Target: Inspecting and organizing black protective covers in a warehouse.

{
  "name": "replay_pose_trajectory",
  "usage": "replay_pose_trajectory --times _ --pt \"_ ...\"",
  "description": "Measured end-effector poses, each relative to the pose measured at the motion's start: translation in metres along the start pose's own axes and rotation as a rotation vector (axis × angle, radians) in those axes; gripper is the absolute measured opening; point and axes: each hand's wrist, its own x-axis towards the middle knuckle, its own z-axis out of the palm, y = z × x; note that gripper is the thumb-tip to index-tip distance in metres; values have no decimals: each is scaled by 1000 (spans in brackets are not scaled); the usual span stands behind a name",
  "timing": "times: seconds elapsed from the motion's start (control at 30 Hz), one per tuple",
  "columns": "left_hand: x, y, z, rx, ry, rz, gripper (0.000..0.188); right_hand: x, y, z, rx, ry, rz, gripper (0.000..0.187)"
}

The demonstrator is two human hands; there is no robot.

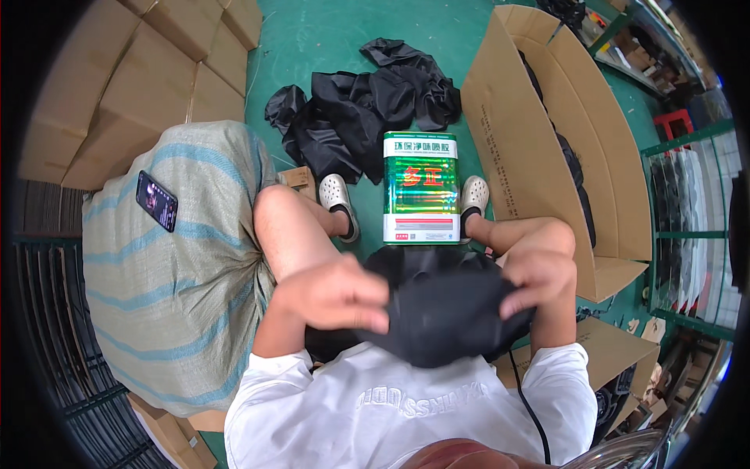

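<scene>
A piece of black, soft-looking material (445,316) is stretched between my two hands over my lap, smeared by motion. My left hand (336,295) is closed at its left end, thumb and fingers pressed together. At the right end, my right hand (541,283) pinches its edge. What kind of article the black piece is, I cannot tell. More black material (398,262) lies beneath it between my knees. Just beyond stands a large rectangular tin (422,187) with a shiny green and white label, between my feet.
Black sheet material (367,109) lies crumpled on the green floor (305,31). A bulging striped sack (180,289) with a phone (156,201) on top is at my left, below stacked cartons (148,70). An open carton (508,133) holding black items and a rack (687,227) stand right.
</scene>
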Motion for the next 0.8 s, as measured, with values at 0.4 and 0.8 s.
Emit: replay_pose_trajectory --times 0.4,0.8 --pt "74 -305 -153 -295 791 -708 29 -92 310 -31 396 1251 994 20" --pt "87 -438 -199 412 933 -875 32 -85 417 -52 -206 1200 1395 26"
